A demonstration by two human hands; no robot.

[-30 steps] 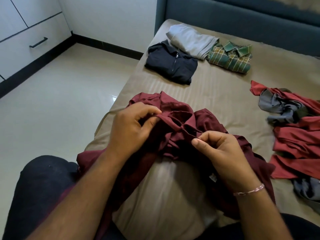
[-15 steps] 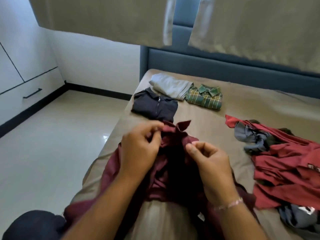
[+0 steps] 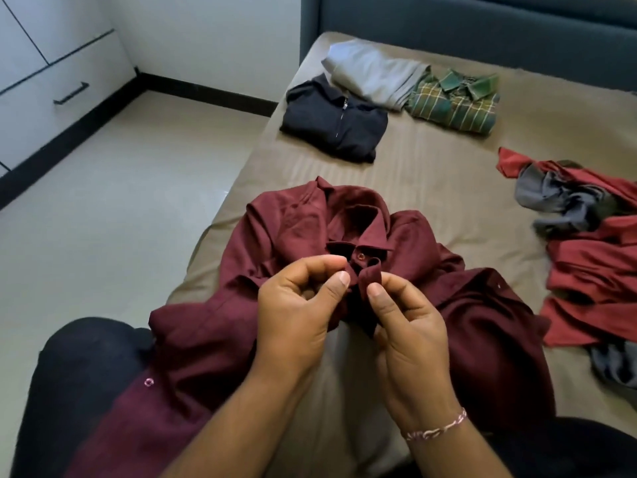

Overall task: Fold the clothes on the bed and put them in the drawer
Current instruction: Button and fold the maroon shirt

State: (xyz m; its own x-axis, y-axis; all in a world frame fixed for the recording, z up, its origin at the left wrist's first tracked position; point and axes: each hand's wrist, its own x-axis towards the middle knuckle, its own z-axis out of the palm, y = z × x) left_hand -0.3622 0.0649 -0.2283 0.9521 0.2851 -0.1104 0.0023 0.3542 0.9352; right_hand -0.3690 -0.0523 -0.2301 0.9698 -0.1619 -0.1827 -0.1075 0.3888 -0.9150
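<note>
A maroon collared shirt lies crumpled on the bed in front of me, its collar facing away. My left hand pinches the shirt's front edge just below the collar button. My right hand pinches the opposite front edge beside it. At the far end lie three folded garments: a black zip top, a grey piece and a green checked shirt. An unfolded heap of red and grey clothes sits at the right. The white drawer with a black handle is at the left wall.
Pale tiled floor stretches between the bed's left edge and the drawer unit. A dark blue headboard runs along the far side of the bed. My knees in dark trousers are at the bed's near edge.
The camera tilted up and then back down. The shirt now lies with its collar spread and facing away, and both hands have come together at the placket under the collar button.
</note>
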